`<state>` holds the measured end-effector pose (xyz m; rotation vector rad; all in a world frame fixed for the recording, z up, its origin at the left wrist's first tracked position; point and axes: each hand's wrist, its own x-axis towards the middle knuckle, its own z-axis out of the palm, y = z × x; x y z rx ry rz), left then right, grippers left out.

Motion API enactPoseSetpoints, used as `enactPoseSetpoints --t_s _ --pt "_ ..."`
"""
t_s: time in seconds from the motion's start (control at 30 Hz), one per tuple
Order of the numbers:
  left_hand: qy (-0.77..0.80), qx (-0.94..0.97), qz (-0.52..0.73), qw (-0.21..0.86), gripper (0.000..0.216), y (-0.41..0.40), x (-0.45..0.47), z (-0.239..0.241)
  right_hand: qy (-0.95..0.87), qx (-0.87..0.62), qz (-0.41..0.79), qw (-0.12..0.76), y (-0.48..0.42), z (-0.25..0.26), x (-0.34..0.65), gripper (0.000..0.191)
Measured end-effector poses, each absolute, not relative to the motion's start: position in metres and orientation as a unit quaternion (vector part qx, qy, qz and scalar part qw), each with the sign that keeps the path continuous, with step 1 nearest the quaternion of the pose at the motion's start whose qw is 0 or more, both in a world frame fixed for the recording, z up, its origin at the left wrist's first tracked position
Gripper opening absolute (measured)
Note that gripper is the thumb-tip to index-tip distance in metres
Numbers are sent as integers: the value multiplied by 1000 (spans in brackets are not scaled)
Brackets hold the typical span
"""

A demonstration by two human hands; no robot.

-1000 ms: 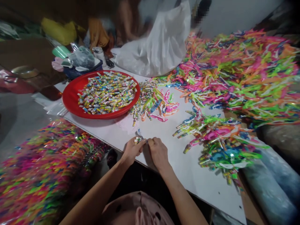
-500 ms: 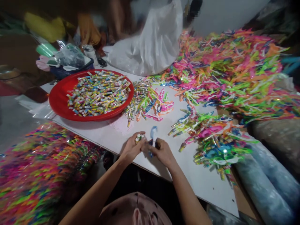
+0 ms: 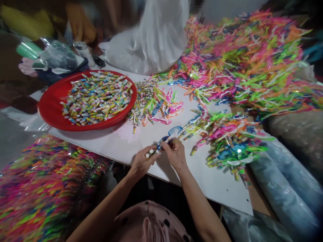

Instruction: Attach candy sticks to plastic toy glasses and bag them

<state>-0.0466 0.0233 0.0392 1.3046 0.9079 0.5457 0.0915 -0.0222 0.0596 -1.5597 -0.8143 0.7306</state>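
My left hand (image 3: pixel 142 162) is closed round a few small wrapped candy sticks (image 3: pixel 149 153) near the front edge of the white table (image 3: pixel 191 174). My right hand (image 3: pixel 174 153) pinches a blue plastic toy strip (image 3: pixel 172 133) that points up and to the right, its end meeting the sticks in my left hand. Just right of my hands lies a pile of assembled colourful pieces (image 3: pixel 227 141). A red tray (image 3: pixel 50 107) heaped with candy sticks sits at the left.
A huge heap of neon plastic strips (image 3: pixel 247 64) covers the table's back right. A white plastic bag (image 3: pixel 153 37) stands at the back. Loose sticks and strips (image 3: pixel 153 104) lie beside the tray. Bagged colourful pieces (image 3: pixel 42 188) pile at the lower left; rolled plastic (image 3: pixel 282 188) lies at the right.
A blue strip came up in my right hand and now tilts right toward the pile. Both hands stay together at the table edge; the view drifted left.
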Motion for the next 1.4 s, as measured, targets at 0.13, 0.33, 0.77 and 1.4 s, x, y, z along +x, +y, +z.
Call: enactPoseSetpoints --t_s 0.13,0.33,0.77,1.4 --pt "398 605 242 646 31 24 -48 34 -278 -627 387 616 -22 59 94 25" --pt "416 612 227 634 19 21 -56 33 -249 -590 440 630 -31 53 77 27" --pt "419 451 260 744 52 26 -26 37 -269 -926 -134 229 -71 126 257 39" --pt "408 563 236 679 43 50 -22 28 -426 -802 268 320 -1 51 157 20"
